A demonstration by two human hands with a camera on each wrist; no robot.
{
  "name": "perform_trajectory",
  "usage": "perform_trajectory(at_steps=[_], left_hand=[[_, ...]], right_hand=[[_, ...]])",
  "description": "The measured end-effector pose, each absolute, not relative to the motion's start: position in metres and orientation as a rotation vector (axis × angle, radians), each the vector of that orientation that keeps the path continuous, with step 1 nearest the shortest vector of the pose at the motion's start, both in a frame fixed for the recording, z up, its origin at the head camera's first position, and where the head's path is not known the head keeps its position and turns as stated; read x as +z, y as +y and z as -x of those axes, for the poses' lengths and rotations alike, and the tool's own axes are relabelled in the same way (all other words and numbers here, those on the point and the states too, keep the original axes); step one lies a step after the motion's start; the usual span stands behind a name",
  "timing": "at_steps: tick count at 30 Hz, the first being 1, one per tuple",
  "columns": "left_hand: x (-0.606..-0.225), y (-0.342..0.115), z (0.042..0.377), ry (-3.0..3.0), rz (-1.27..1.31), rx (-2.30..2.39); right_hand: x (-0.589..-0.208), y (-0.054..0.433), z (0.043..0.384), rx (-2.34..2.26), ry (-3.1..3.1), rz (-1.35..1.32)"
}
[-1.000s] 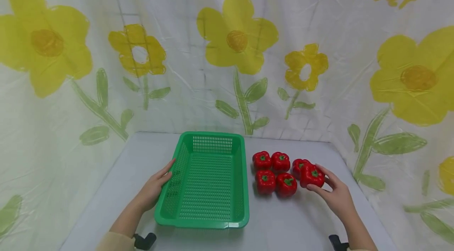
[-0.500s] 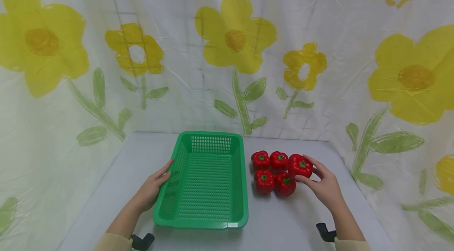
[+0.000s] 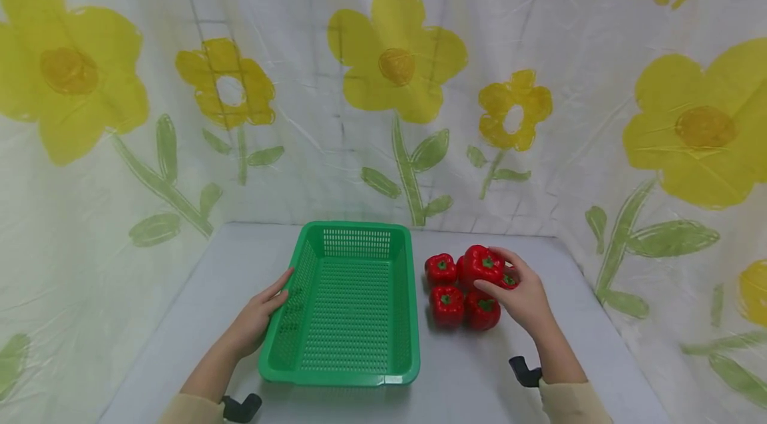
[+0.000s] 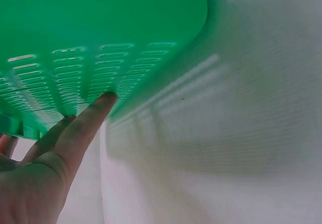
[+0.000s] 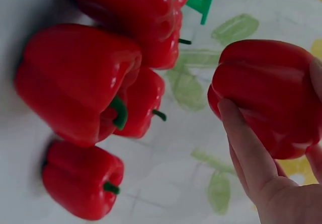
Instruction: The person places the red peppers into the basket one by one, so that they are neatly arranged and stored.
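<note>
A red bell pepper [image 3: 484, 264] is gripped between the thumb and fingers of my right hand [image 3: 520, 287], raised over other red peppers. In the right wrist view the held pepper [image 5: 266, 95] is well above the tabletop, its stem turned out of sight. Below it in the head view are a front-right pepper [image 3: 483, 313], a front-left pepper [image 3: 447, 305] and a back-left pepper [image 3: 441, 269]; others are partly hidden by the held one. My left hand [image 3: 254, 321] touches the left side of a green plastic basket [image 3: 415, 317], straight fingers [image 4: 83, 128] against its slotted outer wall.
The basket holds nothing and stands left of the peppers on a white table [image 3: 461, 384]. A white curtain [image 3: 311, 164] printed with yellow flowers hangs behind and at both sides. Black wrist mounts [image 3: 242, 407] sit on both forearms.
My right hand has carried the held pepper up and left, over the back of the pepper group, uncovering one pepper at the right. The left hand and basket stay put.
</note>
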State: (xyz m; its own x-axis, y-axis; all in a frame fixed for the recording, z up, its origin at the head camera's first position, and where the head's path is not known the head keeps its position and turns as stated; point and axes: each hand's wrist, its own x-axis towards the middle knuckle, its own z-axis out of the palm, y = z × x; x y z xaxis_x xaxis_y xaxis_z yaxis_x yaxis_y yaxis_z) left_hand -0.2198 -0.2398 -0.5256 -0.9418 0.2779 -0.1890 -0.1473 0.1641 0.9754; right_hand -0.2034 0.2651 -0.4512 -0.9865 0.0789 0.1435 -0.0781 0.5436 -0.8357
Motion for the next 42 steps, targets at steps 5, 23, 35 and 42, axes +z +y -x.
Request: perform_trajectory(at_steps=[5,23,35,42], left_hand=[[-0.527,-0.239,0.22,2.123,-0.128,1.836],[-0.526,-0.238,0.22,2.098,-0.105,1.874],[-0.524,-0.24,0.22,2.12,-0.128,1.844],[-0.524,-0.239,0.219,2.118,-0.122,1.854]], right_hand=[[-0.447,0.254,0.208,1.472,-2.602,-0.024],[-0.434,0.203,0.234,1.603,-2.609,-0.033],[-0.429,0.179,0.245,1.637,-2.585,-0.116],[-0.425,0.155,0.26,1.668,-2.56,-0.197]])
